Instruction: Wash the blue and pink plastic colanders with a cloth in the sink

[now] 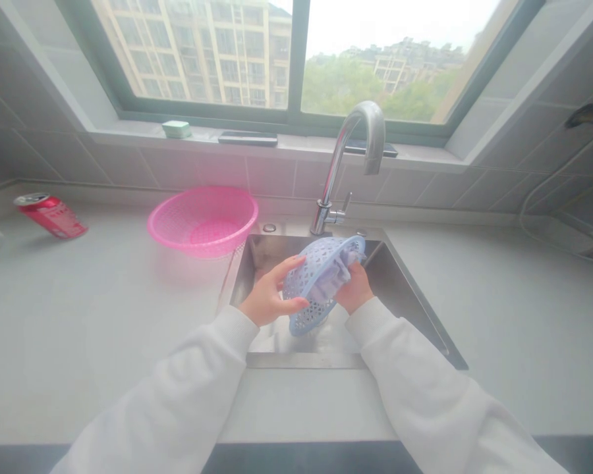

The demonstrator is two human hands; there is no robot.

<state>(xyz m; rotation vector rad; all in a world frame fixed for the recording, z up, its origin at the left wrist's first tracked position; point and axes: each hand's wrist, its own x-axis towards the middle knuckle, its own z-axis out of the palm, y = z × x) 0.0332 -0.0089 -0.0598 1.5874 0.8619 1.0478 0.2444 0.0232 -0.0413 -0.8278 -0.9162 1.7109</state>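
Observation:
Over the sink (415, 296) I see a light blue plastic basket (304, 280) with a pattern of holes, tilted on its side. My left hand (271, 293) grips its left edge, thumb and fingers on either side of the rim. A pale lilac cloth (332, 280) lies bunched against the basket's inside. My right hand (356, 286) is closed on this cloth, its fingers partly hidden behind the folds. The cloth touches the basket wall.
Behind the sink rises a chrome faucet (329, 178), its spout above the basin. A pink basket (202, 224) stands left of the sink on the counter (103, 316). Farther left is a red can (52, 215). A green box (176, 129) sits on the windowsill.

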